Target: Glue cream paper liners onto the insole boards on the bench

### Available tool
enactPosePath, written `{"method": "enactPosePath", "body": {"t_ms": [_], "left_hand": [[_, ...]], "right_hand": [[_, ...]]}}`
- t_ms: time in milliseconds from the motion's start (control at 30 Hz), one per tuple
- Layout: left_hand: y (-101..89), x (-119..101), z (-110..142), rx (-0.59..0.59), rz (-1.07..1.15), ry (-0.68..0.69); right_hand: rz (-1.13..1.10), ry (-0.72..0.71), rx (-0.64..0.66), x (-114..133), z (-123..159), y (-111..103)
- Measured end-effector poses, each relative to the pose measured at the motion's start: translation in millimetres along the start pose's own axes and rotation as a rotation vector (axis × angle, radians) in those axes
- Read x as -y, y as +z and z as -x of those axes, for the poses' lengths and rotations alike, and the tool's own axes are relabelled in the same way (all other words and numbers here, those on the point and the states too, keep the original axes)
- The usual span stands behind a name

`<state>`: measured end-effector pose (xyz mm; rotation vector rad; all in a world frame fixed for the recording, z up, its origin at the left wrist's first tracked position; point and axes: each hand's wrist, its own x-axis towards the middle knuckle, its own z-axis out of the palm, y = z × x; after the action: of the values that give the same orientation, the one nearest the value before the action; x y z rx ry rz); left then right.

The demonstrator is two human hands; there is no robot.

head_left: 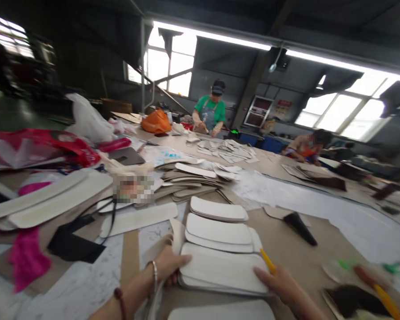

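At the bottom edge, one pile of pale panels (222,311) is cut off; three more run beyond it in a row, making four. The nearest whole pile (220,269) lies between the two hands. The left hand (168,262) has its thumb on this pile's left end, its other fingers curled below and partly hidden; whether they clamp anything, I cannot tell. Two bands circle that wrist. The right hand (282,282) touches the right end, fingers closed on one yellow tool (268,261), its lower part hidden. At lower right, one second yellow-handled tool (386,300) is blurred and cut off.

Farther on are one black piece with a strap (76,240), at left, and one dark cone-like piece (300,227), at right. Beyond the row lies a heap of panels (190,180), overlapping too much to count. Past one orange bag (156,121) stands a person in green (213,111); another person (305,144), at right, is blurred.
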<state>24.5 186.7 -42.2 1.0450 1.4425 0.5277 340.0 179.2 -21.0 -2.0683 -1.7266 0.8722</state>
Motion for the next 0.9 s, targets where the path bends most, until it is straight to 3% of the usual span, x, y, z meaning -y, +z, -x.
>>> {"method": "enactPosePath", "body": {"t_ms": [100,200,400,500,633,900], "left_hand": [[-3.6,5,-7,0.038,-0.020,-0.013],[-7.9,8,-4,0.020,0.012,-0.004],[-10.8,3,20,-0.037,0.055,0.078],[-15.0,0,33,-0.077,0.129,0.217],[-19.4,4,39,-0.041,0.088,0.285],[-20.1,9,39,-0.058,-0.062,0.284]], "right_hand": [[-0.199,0.104,0.122,-20,10,-3],[-0.381,0.120,0.180,-14,16,-2],[-0.525,0.032,0.285,-1,30,-12],[-0.439,-0.041,0.188,-1,34,-15],[-0.101,-0.144,0.000,-7,38,-12],[0.082,-0.242,-0.058,-17,51,-3]]}}
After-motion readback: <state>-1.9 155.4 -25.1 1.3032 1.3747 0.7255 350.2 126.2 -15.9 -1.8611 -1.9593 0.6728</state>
